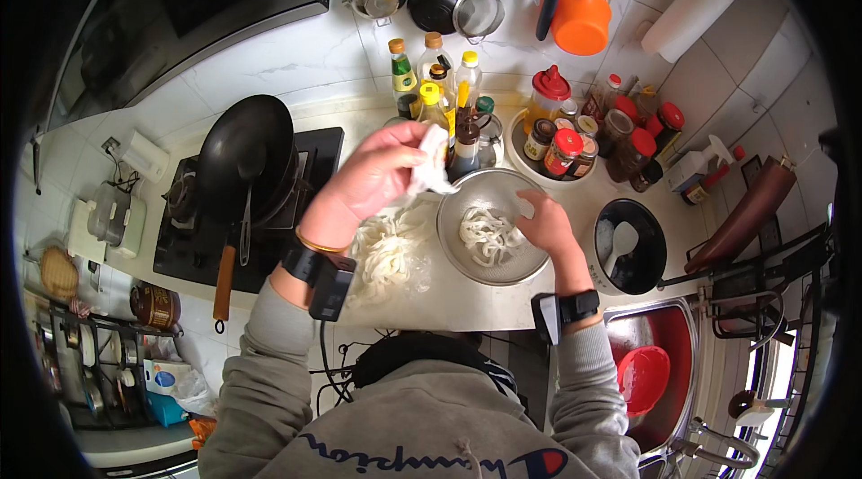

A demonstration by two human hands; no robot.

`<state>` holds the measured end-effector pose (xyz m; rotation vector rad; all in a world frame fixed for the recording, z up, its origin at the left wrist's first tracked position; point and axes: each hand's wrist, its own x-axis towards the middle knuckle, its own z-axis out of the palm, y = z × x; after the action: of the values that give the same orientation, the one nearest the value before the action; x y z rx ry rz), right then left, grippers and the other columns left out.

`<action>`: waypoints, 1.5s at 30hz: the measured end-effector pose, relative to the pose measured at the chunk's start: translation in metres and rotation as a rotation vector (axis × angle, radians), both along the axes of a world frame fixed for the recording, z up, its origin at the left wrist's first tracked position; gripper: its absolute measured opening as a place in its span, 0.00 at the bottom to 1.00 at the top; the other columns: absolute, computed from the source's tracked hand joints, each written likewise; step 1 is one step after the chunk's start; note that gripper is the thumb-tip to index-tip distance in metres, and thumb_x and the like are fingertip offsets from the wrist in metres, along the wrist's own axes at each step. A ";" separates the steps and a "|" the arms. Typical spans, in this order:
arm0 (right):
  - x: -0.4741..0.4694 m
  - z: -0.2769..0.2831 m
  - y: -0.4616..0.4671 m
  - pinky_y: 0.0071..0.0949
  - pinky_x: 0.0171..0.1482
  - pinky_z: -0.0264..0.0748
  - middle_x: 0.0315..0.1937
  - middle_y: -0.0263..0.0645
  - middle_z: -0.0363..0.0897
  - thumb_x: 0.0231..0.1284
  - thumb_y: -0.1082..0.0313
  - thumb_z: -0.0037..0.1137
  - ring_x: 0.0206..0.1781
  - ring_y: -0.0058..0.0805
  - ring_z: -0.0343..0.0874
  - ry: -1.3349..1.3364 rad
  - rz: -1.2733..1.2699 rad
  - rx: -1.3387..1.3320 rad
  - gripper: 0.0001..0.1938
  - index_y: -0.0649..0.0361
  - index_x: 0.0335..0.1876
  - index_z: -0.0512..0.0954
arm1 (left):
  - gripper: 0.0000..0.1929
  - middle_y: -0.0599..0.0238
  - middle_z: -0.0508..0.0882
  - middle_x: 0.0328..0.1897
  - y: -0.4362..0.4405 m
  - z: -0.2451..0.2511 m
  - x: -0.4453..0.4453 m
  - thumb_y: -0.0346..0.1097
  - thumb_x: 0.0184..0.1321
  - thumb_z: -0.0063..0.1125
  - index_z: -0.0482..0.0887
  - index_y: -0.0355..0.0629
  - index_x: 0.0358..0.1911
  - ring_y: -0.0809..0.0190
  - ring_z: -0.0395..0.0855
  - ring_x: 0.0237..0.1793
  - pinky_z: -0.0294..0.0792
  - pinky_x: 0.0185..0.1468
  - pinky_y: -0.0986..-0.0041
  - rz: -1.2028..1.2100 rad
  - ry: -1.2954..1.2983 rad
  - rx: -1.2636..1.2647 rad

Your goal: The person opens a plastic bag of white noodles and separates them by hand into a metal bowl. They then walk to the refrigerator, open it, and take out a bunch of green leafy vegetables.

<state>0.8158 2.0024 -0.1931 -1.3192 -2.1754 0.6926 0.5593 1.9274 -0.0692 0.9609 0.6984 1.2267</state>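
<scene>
My left hand (384, 166) is raised over the counter and pinches a limp white strip or cloth-like piece (431, 159); which it is I cannot tell. Below it, a heap of pale noodle-like strips (390, 247) lies on the counter, partly on clear plastic film. To its right stands a metal mesh strainer bowl (458, 247) with more white strips (488, 233) in it. My right hand (544, 220) is over the strainer's right side, fingers bent and close to the strips; its fingertips are partly blurred, and whether they hold anything is unclear.
A black wok (246, 142) with a ladle sits on the gas stove (323, 149). Bottles (404, 78) and a round tray of jars (515, 159) stand behind the strainer. At right are a black pot (646, 243) with a white spoon and the sink (683, 344) with a red basin (643, 378).
</scene>
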 end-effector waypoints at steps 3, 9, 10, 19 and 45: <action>-0.012 0.044 -0.019 0.23 0.42 0.72 0.33 0.38 0.79 0.51 0.65 0.55 0.38 0.26 0.78 0.543 0.122 -0.330 0.14 0.63 0.41 0.77 | 0.14 0.63 0.79 0.39 0.011 -0.009 0.018 0.26 0.55 0.48 0.74 0.34 0.46 0.69 0.77 0.34 0.70 0.38 0.79 -0.110 0.039 -0.019; -0.031 0.066 -0.033 0.13 0.30 0.67 0.28 0.29 0.77 0.55 0.64 0.57 0.29 0.13 0.72 0.765 0.156 -0.381 0.09 0.62 0.36 0.77 | 0.12 0.66 0.80 0.37 0.033 -0.035 0.055 0.29 0.56 0.52 0.77 0.36 0.44 0.71 0.76 0.37 0.68 0.43 0.79 -0.061 0.374 0.039; -0.030 0.063 -0.030 0.13 0.30 0.67 0.27 0.29 0.77 0.55 0.64 0.57 0.28 0.12 0.71 0.814 0.148 -0.457 0.08 0.61 0.35 0.77 | 0.11 0.66 0.79 0.36 0.036 -0.038 0.058 0.29 0.55 0.52 0.77 0.35 0.42 0.72 0.75 0.35 0.68 0.43 0.80 -0.078 0.367 0.032; -0.002 0.055 -0.017 0.16 0.34 0.71 0.31 0.31 0.77 0.61 0.63 0.48 0.30 0.17 0.75 1.204 0.074 -0.846 0.06 0.54 0.31 0.72 | 0.06 0.68 0.76 0.26 0.040 -0.077 0.051 0.28 0.51 0.50 0.77 0.33 0.32 0.73 0.72 0.26 0.65 0.32 0.83 -0.042 0.192 -0.186; 0.062 0.199 0.013 0.17 0.41 0.75 0.39 0.39 0.74 0.64 0.65 0.41 0.37 0.22 0.76 1.210 0.330 -0.218 0.08 0.62 0.40 0.70 | 0.09 0.56 0.82 0.26 0.041 -0.123 0.050 0.30 0.42 0.56 0.82 0.36 0.29 0.56 0.81 0.30 0.71 0.36 0.72 -0.022 1.172 -0.026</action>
<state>0.8781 2.0156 0.0056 -0.3490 -1.2942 1.4074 0.6088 1.9680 -0.1923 1.6485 1.5842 0.5242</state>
